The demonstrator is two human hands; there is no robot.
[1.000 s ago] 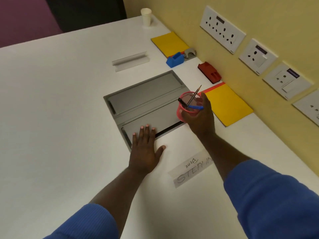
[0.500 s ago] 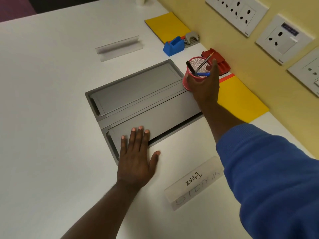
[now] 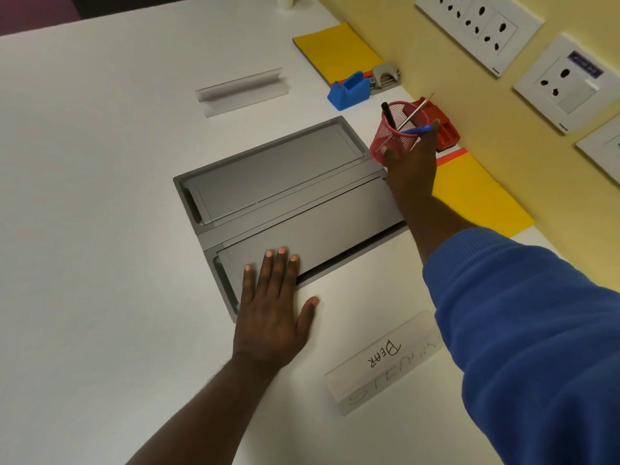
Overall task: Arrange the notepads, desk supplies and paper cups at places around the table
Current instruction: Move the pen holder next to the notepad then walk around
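My right hand [image 3: 411, 162] grips a red mesh pen cup [image 3: 392, 135] holding a few pens, low over the table beside a red stapler [image 3: 443, 125]. A yellow notepad [image 3: 479, 193] lies just right of my right forearm against the wall. A second yellow notepad [image 3: 335, 52] lies farther back, with a blue tape dispenser [image 3: 350, 90] and a grey hole punch [image 3: 385, 75] at its near end. A white paper cup [image 3: 285, 1] stands at the top edge. My left hand [image 3: 273, 307] rests flat, fingers spread, on the table and the grey hatch.
A grey recessed cable hatch [image 3: 285, 182] sits in the white table [image 3: 84, 196]. A clear name stand [image 3: 240, 90] lies beyond it; a lettered name card [image 3: 382, 364] lies near me. The yellow wall [image 3: 503, 135] with white sockets [image 3: 479, 25] bounds the right side.
My right hand has carried the pen cup away from me and toward the wall, from over the hatch to beside the red stapler. My left hand stays flat in place.
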